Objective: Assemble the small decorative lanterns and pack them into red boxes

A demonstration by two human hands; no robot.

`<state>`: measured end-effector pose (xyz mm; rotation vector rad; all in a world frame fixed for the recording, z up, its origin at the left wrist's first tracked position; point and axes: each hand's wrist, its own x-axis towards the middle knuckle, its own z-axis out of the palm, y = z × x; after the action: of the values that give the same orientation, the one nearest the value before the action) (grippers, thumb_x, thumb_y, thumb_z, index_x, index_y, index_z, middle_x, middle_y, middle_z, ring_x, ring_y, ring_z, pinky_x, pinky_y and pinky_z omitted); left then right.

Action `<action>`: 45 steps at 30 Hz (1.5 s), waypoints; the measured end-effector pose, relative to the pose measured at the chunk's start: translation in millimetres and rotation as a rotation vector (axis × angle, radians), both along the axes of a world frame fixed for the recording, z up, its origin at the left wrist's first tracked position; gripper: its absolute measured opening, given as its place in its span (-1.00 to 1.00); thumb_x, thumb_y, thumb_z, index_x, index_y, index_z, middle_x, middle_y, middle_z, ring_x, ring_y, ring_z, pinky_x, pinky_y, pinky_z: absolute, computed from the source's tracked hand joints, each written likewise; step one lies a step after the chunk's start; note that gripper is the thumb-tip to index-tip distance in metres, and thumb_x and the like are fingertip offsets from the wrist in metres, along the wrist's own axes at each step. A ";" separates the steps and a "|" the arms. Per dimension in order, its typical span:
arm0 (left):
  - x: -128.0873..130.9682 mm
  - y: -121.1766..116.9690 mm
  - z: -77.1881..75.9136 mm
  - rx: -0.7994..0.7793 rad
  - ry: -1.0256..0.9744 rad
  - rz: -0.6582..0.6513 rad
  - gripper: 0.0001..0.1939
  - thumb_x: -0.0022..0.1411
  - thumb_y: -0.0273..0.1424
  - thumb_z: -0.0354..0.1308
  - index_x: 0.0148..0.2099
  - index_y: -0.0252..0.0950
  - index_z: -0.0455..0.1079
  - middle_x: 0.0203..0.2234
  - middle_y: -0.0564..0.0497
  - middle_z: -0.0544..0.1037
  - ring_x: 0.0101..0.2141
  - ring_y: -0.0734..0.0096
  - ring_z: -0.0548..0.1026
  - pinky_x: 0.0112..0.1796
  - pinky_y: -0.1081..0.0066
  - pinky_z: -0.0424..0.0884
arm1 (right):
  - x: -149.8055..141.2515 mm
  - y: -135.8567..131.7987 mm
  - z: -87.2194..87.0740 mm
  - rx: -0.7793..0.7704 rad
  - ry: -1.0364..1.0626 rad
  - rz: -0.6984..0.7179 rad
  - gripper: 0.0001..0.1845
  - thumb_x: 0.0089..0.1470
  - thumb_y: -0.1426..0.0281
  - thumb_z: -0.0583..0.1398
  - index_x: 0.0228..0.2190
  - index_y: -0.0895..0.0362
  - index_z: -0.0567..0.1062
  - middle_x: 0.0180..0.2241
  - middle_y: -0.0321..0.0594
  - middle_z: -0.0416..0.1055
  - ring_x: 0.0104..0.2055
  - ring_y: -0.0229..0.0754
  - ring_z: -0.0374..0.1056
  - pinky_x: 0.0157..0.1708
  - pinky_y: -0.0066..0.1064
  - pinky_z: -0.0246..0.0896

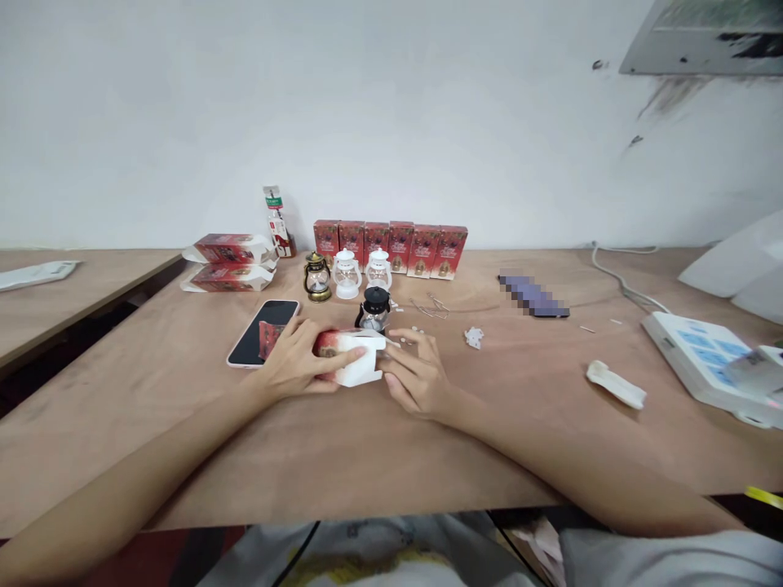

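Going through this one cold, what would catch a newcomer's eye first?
Probably the red-and-white box at the middle of the table, its white end flaps open, with the left hand gripping it and the right hand at the flaps. Behind it stand small lanterns: one black, two white and one bronze-coloured. Further back, six red boxes line up near the wall.

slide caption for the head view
Left hand holding a box, right hand at its end; four lanterns, six upright boxes behind.

carton (362, 369): part-hidden by left hand (298, 356) | purple item (531, 295): blurred | wall panel (703, 45): cropped
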<state>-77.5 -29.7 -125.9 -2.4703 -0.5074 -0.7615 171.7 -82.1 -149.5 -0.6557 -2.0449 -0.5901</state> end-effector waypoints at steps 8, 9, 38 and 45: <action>2.5 -1.7 -1.1 0.121 0.037 -0.047 -0.58 0.13 -0.03 0.11 0.05 0.08 0.39 -0.09 -0.11 0.44 -0.08 0.13 0.36 -0.08 0.12 0.25 | -3.1 5.0 1.9 -0.073 0.198 0.019 -0.78 0.12 0.42 0.19 -0.54 0.06 0.52 -0.33 -0.29 0.58 -0.08 -0.07 0.36 -0.17 -0.20 0.13; 2.2 -1.8 -0.8 0.154 0.008 -0.067 -0.57 0.14 -0.01 0.10 0.06 0.08 0.37 -0.09 -0.11 0.43 -0.08 0.13 0.36 -0.08 0.13 0.26 | -2.6 5.0 2.1 -0.080 0.192 0.029 -0.77 0.11 0.39 0.21 -0.57 0.05 0.52 -0.32 -0.29 0.58 -0.07 -0.06 0.36 -0.16 -0.19 0.14; 28.0 -27.9 9.4 0.245 -0.194 -0.164 -0.65 0.10 -0.23 0.18 -0.06 -0.21 0.32 -0.31 -0.09 0.49 -0.30 0.28 0.45 -0.28 0.27 0.38 | -2.3 -4.0 7.4 -0.326 0.236 0.372 -0.73 0.10 0.53 0.11 -0.12 0.14 0.36 -0.29 -0.13 0.28 -0.23 -0.18 0.30 -0.25 -0.31 0.34; 29.9 -30.3 9.3 0.247 -0.198 -0.191 -0.70 0.10 -0.30 0.16 -0.11 -0.25 0.34 -0.32 -0.10 0.47 -0.32 0.30 0.44 -0.29 0.27 0.39 | 0.0 1.9 4.8 -0.428 0.202 0.530 -0.73 0.14 0.49 0.13 -0.09 0.08 0.37 -0.13 -0.10 0.23 -0.08 -0.18 0.27 -0.08 -0.27 0.32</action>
<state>-47.6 -60.0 -116.6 -2.2454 -0.2307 -1.0846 171.7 -80.1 -144.7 -0.3618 -2.0475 0.2186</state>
